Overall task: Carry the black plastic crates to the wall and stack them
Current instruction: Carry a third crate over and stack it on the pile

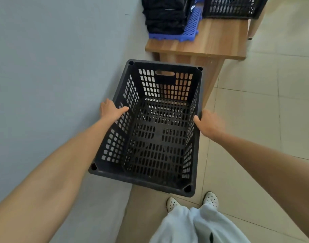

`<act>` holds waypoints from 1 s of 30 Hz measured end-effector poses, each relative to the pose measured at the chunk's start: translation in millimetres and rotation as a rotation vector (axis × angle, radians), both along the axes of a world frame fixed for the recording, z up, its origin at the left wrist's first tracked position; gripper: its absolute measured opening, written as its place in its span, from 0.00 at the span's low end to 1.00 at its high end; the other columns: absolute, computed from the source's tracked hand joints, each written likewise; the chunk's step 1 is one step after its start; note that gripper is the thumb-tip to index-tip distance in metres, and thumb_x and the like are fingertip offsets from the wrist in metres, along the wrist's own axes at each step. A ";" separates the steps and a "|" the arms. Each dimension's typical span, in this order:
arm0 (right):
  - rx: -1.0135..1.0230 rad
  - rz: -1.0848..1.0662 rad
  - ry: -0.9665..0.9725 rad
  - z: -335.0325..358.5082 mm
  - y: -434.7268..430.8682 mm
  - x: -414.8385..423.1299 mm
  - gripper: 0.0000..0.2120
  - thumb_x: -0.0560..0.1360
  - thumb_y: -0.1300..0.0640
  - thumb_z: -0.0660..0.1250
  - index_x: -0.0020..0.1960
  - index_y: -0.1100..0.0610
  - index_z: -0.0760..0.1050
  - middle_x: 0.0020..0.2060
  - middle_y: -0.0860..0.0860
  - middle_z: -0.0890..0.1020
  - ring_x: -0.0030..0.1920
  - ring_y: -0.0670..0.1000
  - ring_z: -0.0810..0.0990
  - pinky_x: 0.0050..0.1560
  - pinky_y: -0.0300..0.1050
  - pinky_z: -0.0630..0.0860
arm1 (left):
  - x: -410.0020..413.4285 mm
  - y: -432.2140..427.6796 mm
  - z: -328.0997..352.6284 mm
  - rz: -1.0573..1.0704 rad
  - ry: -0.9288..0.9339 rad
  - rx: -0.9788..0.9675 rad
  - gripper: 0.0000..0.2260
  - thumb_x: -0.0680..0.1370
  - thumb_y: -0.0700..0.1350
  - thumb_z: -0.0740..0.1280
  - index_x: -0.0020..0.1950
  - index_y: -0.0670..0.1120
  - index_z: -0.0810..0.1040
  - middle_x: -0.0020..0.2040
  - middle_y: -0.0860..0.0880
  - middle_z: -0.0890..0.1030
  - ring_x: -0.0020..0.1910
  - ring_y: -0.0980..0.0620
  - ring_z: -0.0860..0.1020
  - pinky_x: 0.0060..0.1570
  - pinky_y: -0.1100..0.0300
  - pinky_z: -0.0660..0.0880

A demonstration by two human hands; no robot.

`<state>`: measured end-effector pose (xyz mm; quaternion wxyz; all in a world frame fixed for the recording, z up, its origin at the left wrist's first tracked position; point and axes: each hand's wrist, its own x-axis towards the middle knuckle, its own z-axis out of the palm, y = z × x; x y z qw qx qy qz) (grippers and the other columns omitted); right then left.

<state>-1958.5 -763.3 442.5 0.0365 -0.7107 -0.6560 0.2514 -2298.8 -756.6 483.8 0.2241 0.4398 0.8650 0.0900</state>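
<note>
Black crate centre frame between both hands: left hand grips left rim, right hand grips right rim.

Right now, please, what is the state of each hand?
Left hand: grips the left rim of the black perforated plastic crate.
Right hand: grips the right rim of the same crate.

Wooden table: crate, perhaps blue mats

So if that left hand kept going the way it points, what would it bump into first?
The black crate: the left hand holds its left wall, thumb over the rim. Beyond, probably the crate's far wall; depth is unclear.
</note>
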 end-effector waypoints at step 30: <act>0.195 0.663 -0.031 -4.4 50.0 34.0 0.28 0.83 0.43 0.46 0.80 0.53 0.50 0.79 0.53 0.44 0.79 0.54 0.40 0.77 0.54 0.47 | 128.5 -8.7 -22.9 -0.182 0.054 0.024 0.26 0.82 0.56 0.56 0.76 0.45 0.60 0.74 0.42 0.64 0.72 0.41 0.64 0.68 0.45 0.66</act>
